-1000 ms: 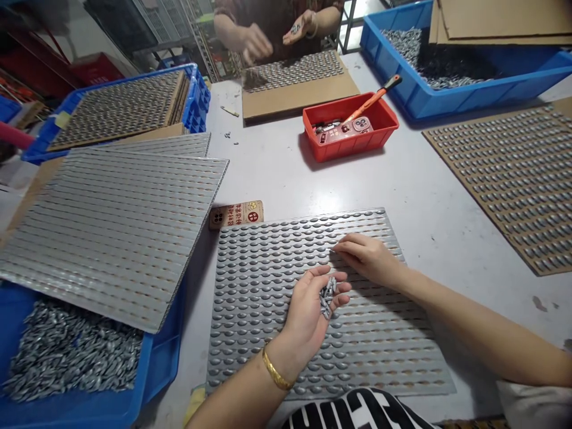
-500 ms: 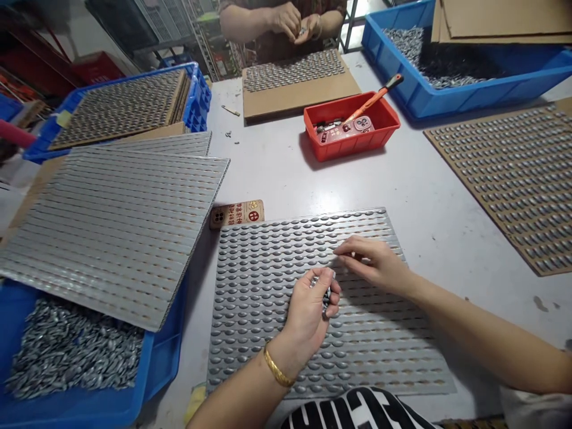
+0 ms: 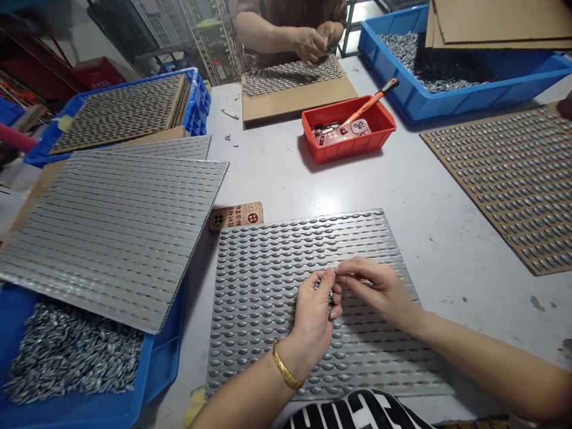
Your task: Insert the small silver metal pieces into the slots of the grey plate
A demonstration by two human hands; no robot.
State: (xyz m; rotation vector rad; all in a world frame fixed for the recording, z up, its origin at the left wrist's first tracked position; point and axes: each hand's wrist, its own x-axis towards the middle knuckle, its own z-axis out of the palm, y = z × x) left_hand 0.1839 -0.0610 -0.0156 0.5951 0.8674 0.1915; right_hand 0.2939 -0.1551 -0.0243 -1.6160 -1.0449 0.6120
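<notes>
A grey board (image 3: 268, 262) with rows of small oval metal pieces lies in front of me on the white table. My left hand (image 3: 315, 313), with a gold bracelet at the wrist, is curled shut around a small handful of metal pieces over the board's middle. My right hand (image 3: 379, 289) is beside it, fingertips pinched together at the left hand's fingertips, on something too small to name.
Stacked grey boards (image 3: 111, 226) rest over a blue bin of loose metal pieces (image 3: 67, 357) at my left. A red tray (image 3: 348, 128) holds a phone and tool. A cardboard sheet with pieces (image 3: 509, 179) lies at right. A blue bin (image 3: 447, 65) stands behind. Another person's hands (image 3: 313, 42) work across the table.
My left hand has closed from an open palm into a curl around the pieces. My right hand has moved back toward it until the fingertips meet.
</notes>
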